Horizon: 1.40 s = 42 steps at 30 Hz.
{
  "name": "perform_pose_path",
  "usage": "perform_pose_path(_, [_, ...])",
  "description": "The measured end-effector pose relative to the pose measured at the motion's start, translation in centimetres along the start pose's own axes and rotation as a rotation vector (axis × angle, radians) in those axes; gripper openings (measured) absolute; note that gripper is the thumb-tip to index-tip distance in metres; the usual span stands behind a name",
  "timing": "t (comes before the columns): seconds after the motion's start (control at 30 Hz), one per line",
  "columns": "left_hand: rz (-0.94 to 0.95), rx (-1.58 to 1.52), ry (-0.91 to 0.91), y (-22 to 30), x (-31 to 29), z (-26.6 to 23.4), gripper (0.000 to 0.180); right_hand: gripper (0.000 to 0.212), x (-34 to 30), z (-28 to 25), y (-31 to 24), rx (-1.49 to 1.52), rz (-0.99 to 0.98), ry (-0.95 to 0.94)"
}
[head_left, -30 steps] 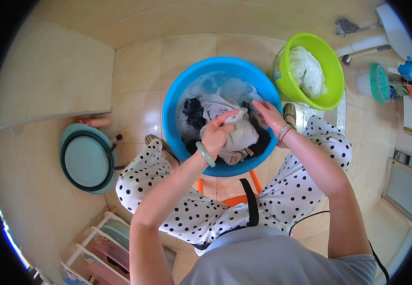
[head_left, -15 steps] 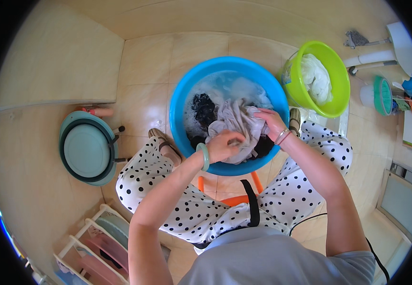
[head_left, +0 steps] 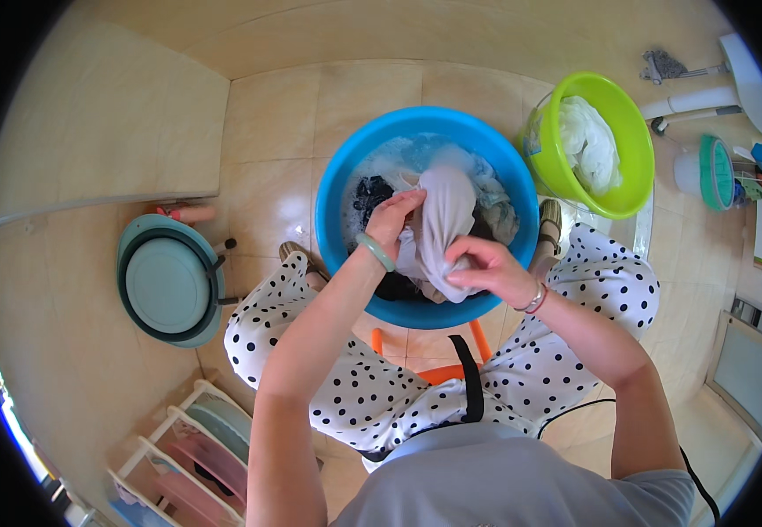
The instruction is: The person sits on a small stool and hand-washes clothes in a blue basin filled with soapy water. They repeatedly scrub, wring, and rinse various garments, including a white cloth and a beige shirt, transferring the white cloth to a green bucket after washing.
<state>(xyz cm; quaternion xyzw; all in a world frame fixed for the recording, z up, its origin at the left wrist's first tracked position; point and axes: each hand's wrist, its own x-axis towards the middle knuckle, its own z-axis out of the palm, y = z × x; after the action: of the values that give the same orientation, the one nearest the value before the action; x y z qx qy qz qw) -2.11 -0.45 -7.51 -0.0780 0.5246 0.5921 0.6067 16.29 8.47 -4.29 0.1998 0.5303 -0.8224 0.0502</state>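
A blue round basin holds sudsy water and wet laundry. Lifted above the water is a pale grey-white garment, stretched upright between my hands. My left hand, a green bangle at its wrist, pinches the garment's left edge with fingers closed. Lower down on the right side, my right hand has its fingers closed on the same cloth. Beside my left hand, dark laundry lies in the suds. More greyish laundry soaks at the basin's right; part of the contents is hidden behind the held garment.
A lime green bucket with white cloth stands right of the basin. Teal nested basins hang at the left. A white rack is at lower left. An orange stool shows between my legs.
The pale garment has been raised from the laundry and is now stretched upright. My left hand has moved up to its left edge; my right hand has come down and inward on it.
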Motion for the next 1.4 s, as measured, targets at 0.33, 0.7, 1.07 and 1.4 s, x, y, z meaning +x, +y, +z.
perform_pose_path(0.33, [0.303, 0.134, 0.098, -3.6, -0.7, -1.5, 0.007, 0.029, 3.1, -4.3, 6.0, -0.733, -0.071, 0.523])
perform_pose_path(0.7, [0.641, 0.737, -0.299, -1.9, -6.5, 2.8, 0.022, 0.067, 4.6, -4.8, 0.8, -0.146, 0.276, 0.283])
perform_pose_path(1.07, [0.255, 0.349, 0.037, -2.1, -4.9, 0.4, 0.022, 0.019, 5.1, -8.0, 3.9, -0.459, -0.053, 0.433])
perform_pose_path(1.4, [-0.253, 0.330, -0.089, -2.1, -4.0, 0.8, 0.063, 0.009, 2.7, -4.1, -3.3, 0.380, -0.193, 0.283])
